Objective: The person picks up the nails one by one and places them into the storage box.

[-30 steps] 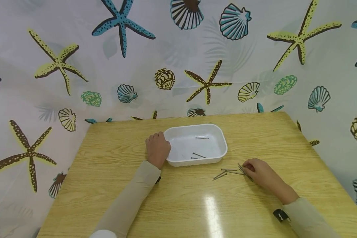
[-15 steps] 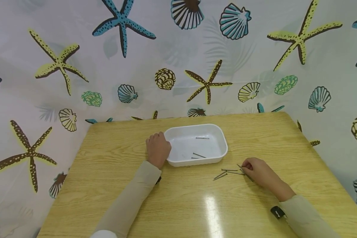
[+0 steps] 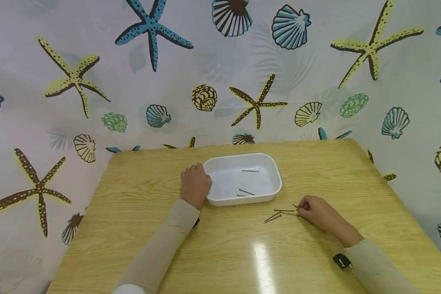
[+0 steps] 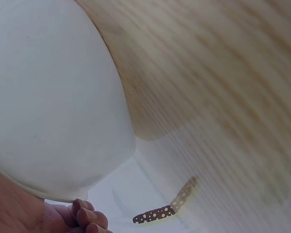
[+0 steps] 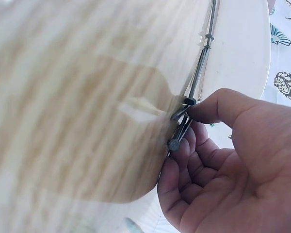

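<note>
A white plastic tray stands on the table. My left hand holds its left end, fingers curled at the rim in the left wrist view. Inside the tray lie a nail near the back wall and two nails near the front. To the right, my right hand pinches a nail between thumb and fingertips, low over a small pile of nails. In the right wrist view, nail heads sit close to the fingertips; the fingers partly hide which nail is gripped.
The wooden table carries the tray and the loose nails. A patterned cloth with starfish and shells hangs behind the table and along its sides. Dark bands show at the sleeves.
My right hand has shifted very slightly left, and the nail at its fingertips has changed angle a little. The left hand and the tray have stayed put.
</note>
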`<state>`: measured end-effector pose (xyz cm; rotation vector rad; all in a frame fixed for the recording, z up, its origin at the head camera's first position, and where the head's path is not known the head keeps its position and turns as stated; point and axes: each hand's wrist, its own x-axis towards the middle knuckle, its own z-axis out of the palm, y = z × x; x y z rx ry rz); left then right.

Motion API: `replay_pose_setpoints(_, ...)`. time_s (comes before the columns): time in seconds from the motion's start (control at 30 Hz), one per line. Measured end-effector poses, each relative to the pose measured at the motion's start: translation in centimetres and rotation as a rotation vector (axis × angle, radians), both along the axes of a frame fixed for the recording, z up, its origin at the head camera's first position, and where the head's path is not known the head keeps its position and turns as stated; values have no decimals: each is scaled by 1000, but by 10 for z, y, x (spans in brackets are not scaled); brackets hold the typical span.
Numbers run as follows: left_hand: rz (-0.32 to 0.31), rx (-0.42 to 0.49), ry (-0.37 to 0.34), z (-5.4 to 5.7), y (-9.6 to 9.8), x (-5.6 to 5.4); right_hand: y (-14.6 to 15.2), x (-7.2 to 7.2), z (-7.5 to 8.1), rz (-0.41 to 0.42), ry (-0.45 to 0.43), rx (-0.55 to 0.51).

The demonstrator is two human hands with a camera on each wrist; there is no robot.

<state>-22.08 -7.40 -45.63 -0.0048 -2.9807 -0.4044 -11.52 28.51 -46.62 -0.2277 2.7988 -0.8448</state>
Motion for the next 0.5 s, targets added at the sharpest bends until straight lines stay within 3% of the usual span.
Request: replay_pose_setpoints(0.5, 11, -33, -48, 2, 2, -1, -1, 1, 5, -7, 76, -21)
